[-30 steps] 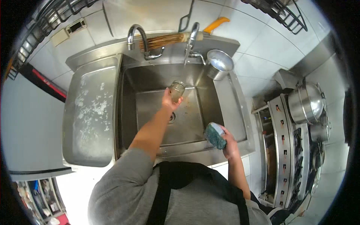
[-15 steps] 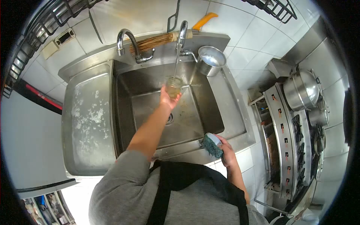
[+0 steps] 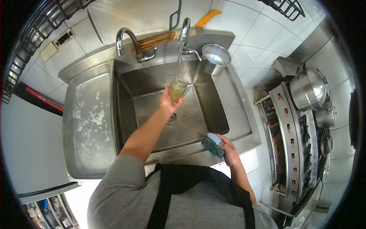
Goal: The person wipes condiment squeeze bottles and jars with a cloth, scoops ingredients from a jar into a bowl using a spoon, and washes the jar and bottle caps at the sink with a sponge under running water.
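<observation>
My left hand (image 3: 170,102) is closed around a glass jar (image 3: 177,91), held over the sink basin (image 3: 152,126). The jar looks cloudy, and a thin stream of water falls to it from the right-hand faucet (image 3: 185,32). At the sink's front edge, my right hand (image 3: 228,150) grips a scrubbing sponge (image 3: 213,144) with a dark green rough side and a pale patterned side. The sponge is apart from the jar. The drain (image 3: 172,119) shows below my left wrist.
A second faucet (image 3: 127,38) stands to the left, with a straw brush (image 3: 156,41) behind it. A metal pot (image 3: 215,59) sits on the right ledge. An orange-handled tool (image 3: 208,18) leans at the wall. The stove (image 3: 291,141) with large pots (image 3: 309,89) is at right.
My left hand and the jar have shifted slightly down, uncovering more of the drain. My right hand has moved slightly left and up with the sponge.
</observation>
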A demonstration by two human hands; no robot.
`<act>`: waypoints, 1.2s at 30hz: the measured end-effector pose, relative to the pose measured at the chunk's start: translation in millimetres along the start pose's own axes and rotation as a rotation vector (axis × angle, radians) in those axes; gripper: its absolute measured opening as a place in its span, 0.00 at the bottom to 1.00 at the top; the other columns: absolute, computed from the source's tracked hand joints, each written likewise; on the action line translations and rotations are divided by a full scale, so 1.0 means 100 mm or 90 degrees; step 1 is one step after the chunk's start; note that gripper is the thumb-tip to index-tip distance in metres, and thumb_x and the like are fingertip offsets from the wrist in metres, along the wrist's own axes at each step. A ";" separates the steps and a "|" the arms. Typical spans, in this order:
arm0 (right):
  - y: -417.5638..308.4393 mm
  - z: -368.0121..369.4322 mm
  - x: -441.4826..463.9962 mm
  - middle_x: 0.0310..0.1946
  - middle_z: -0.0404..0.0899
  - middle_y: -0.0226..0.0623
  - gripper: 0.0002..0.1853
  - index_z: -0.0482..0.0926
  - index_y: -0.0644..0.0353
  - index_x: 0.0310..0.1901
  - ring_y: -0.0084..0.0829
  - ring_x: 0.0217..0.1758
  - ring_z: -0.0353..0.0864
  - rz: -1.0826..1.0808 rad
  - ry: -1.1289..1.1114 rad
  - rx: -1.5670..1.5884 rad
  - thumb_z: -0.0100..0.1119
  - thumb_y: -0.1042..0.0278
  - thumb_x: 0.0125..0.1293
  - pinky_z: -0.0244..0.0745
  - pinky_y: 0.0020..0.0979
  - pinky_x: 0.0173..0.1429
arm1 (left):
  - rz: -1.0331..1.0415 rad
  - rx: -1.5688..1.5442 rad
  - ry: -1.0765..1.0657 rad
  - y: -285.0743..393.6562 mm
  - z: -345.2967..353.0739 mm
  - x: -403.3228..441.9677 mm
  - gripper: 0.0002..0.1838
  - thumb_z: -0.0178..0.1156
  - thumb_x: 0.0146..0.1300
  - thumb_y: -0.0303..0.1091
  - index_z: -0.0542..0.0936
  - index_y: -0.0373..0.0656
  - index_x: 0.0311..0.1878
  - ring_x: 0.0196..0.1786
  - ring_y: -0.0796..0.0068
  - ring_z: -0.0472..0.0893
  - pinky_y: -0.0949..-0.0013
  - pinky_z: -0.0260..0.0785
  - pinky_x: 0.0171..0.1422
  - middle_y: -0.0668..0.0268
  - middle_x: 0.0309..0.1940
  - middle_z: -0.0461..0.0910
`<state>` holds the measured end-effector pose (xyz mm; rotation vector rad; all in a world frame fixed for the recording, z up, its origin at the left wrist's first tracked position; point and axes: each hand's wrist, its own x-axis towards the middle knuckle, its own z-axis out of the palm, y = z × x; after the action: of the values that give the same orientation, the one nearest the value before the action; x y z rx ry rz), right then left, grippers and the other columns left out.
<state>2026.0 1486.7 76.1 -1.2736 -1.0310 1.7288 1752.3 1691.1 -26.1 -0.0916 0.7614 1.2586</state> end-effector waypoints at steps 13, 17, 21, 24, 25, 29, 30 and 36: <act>-0.19 0.14 0.17 0.57 0.73 0.42 0.31 0.63 0.53 0.66 0.39 0.48 0.79 0.125 -0.219 0.392 0.54 0.49 0.64 0.79 0.40 0.43 | 0.579 1.191 -0.012 0.51 0.54 -0.50 0.31 0.64 0.51 0.60 0.75 0.48 0.50 0.51 0.50 0.77 0.58 0.69 0.55 0.50 0.44 0.78; -0.26 0.25 0.70 0.53 0.74 0.39 0.28 0.63 0.56 0.65 0.36 0.45 0.80 0.003 -0.083 0.202 0.53 0.58 0.65 0.80 0.36 0.39 | 0.449 0.997 -0.018 0.63 0.40 -0.64 0.29 0.61 0.55 0.61 0.74 0.49 0.51 0.42 0.56 0.79 0.62 0.72 0.43 0.53 0.46 0.78; -0.46 0.48 1.18 0.50 0.75 0.35 0.22 0.67 0.58 0.60 0.31 0.46 0.78 -0.098 -0.063 0.272 0.53 0.64 0.65 0.79 0.37 0.38 | 0.126 0.490 0.008 0.43 0.11 -0.64 0.31 0.56 0.59 0.62 0.73 0.47 0.54 0.35 0.64 0.78 0.69 0.70 0.31 0.56 0.45 0.78; -0.42 0.66 1.31 0.49 0.75 0.38 0.19 0.73 0.57 0.54 0.33 0.46 0.77 -0.258 -0.033 0.007 0.56 0.73 0.60 0.76 0.34 0.44 | -0.009 0.390 -0.045 0.28 -0.03 -0.68 0.34 0.50 0.61 0.64 0.72 0.42 0.55 0.31 0.66 0.78 0.72 0.69 0.28 0.57 0.41 0.78; -0.31 0.66 1.40 0.49 0.74 0.39 0.18 0.74 0.57 0.52 0.34 0.46 0.77 -0.416 -0.015 -0.230 0.56 0.75 0.59 0.75 0.33 0.44 | -0.030 0.391 -0.075 0.26 -0.06 -0.68 0.33 0.50 0.62 0.64 0.72 0.42 0.55 0.30 0.67 0.78 0.72 0.69 0.28 0.58 0.40 0.79; -0.37 0.78 1.34 0.49 0.69 0.43 0.15 0.80 0.57 0.42 0.41 0.46 0.76 -0.570 -0.096 -0.739 0.59 0.80 0.51 0.73 0.35 0.48 | -0.089 0.559 -0.086 0.28 -0.12 -0.74 0.29 0.47 0.64 0.62 0.74 0.46 0.52 0.26 0.70 0.77 0.71 0.68 0.25 0.61 0.32 0.80; -0.36 0.76 1.37 0.49 0.68 0.43 0.15 0.81 0.56 0.42 0.41 0.45 0.75 -0.601 -0.125 -0.843 0.59 0.80 0.50 0.74 0.36 0.48 | -0.102 0.630 -0.068 0.28 -0.12 -0.76 0.28 0.46 0.65 0.62 0.74 0.46 0.51 0.26 0.71 0.76 0.71 0.68 0.25 0.62 0.31 0.80; -0.38 0.84 1.30 0.47 0.77 0.43 0.24 0.77 0.60 0.51 0.44 0.53 0.76 -0.520 -0.001 -0.476 0.69 0.73 0.49 0.73 0.37 0.54 | -0.095 0.444 -0.107 0.28 -0.20 -0.74 0.26 0.48 0.64 0.61 0.75 0.46 0.47 0.20 0.70 0.75 0.71 0.65 0.20 0.63 0.29 0.79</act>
<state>1917.9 1604.1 77.5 -1.0060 -1.9575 0.7275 1711.2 1631.0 9.8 0.5100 0.9873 0.7940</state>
